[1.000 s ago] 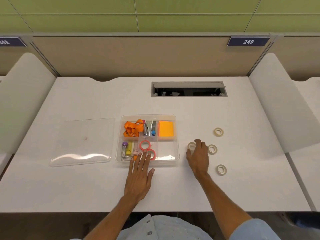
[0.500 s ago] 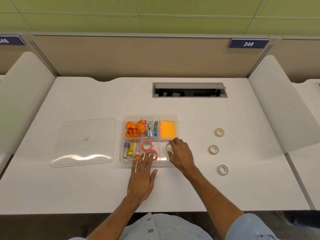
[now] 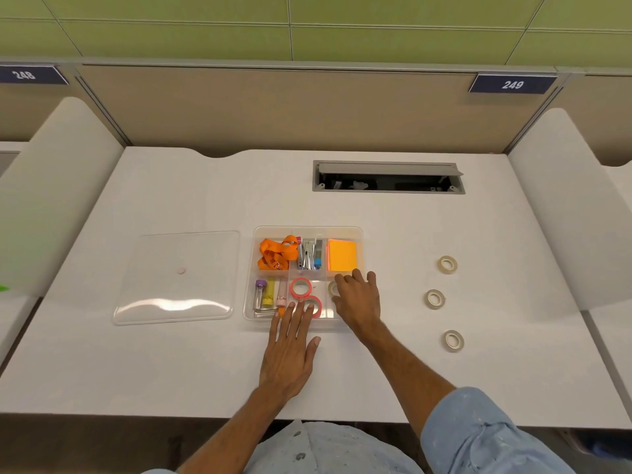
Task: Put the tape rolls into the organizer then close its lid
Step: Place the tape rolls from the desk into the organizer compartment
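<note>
your right hand point(image 3: 359, 299) is over the front right compartment of the organizer point(image 3: 360, 234), fingers curled down around a beige tape roll point(image 3: 332, 288) that peeks out at the hand's 9 o'clock side. whether the fingertips are pinching that roll or have let it go, you cannot tell from here, since the palm hides the contact. your left hand point(image 3: 290, 350) lies flat on the desk point(image 3: 171, 371) at the organizer's 6 o'clock edge, fingers spread and reaching over the front wall, touching the nearer of the two pink tape rolls point(image 3: 313, 306); the other pink roll point(image 3: 301, 288) sits just beyond it at 12 o'clock, in the middle front compartment.

to do this step well, lower the beige roll until it lies flat on the compartment floor before you open the fingers, so it does not roll onto its edge or lean on the divider. keep it toward the 9 o'clock or 12 o'clock side of that compartment, because three more beige rolls wait on the desk off at 3 o'clock: the far one point(image 3: 447, 264), the middle one point(image 3: 435, 298) and the near one point(image 3: 453, 341), all well apart from the organizer. laying each flat, stacked if need be, likely leaves the tops below the rim. let the left hand brace the tray so it does not slide.

the clear lid point(image 3: 178, 278) lies flat at 9 o'clock, just beside the organizer, not yet needed.
</note>
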Demonstrator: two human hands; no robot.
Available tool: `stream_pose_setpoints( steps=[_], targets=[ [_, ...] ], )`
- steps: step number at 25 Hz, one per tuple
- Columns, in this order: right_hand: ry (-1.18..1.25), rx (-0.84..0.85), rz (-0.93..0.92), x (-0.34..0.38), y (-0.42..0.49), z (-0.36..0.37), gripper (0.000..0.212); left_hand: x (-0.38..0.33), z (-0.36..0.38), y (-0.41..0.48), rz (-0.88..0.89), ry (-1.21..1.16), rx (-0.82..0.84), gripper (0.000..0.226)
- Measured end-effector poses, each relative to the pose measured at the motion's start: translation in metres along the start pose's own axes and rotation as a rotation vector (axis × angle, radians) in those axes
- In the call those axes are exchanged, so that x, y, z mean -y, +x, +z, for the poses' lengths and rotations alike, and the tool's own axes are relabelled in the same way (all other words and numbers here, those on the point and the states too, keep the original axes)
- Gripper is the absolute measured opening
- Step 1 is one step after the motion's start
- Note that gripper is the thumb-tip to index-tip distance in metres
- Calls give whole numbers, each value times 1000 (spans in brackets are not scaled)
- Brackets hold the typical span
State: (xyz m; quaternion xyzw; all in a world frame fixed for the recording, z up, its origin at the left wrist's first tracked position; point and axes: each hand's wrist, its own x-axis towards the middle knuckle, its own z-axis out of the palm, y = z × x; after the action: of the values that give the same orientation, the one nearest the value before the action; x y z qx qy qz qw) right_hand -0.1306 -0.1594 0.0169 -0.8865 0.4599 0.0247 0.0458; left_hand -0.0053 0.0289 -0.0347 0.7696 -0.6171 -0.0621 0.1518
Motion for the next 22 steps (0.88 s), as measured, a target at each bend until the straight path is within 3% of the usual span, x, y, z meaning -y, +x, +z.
stream_pose_setpoints(
  steps=[4, 8, 11, 16, 19, 22],
  targets=[
    [44, -49, -4, -4, -5, -7, 41, 0, 2, 0, 7, 11, -19, 72],
    [132, -342, -29, -28, -27, -17, 26, -2, 5, 0, -9, 8, -32, 72],
    [229, -447, 211, -66, -46, -18, 30, -4, 6, 0, -11, -3, -57, 71],
    [274, -307, 602, -140, -78, 10, 42, -8, 5, 1, -17, 16, -79, 71],
    [276, -201, 690, -164, -85, 17, 52, -11, 5, 2, -26, 19, -82, 69],
    [316, -192, 685, -174, -83, 20, 41, -11, 4, 2, -27, 19, -85, 70]
  ],
)
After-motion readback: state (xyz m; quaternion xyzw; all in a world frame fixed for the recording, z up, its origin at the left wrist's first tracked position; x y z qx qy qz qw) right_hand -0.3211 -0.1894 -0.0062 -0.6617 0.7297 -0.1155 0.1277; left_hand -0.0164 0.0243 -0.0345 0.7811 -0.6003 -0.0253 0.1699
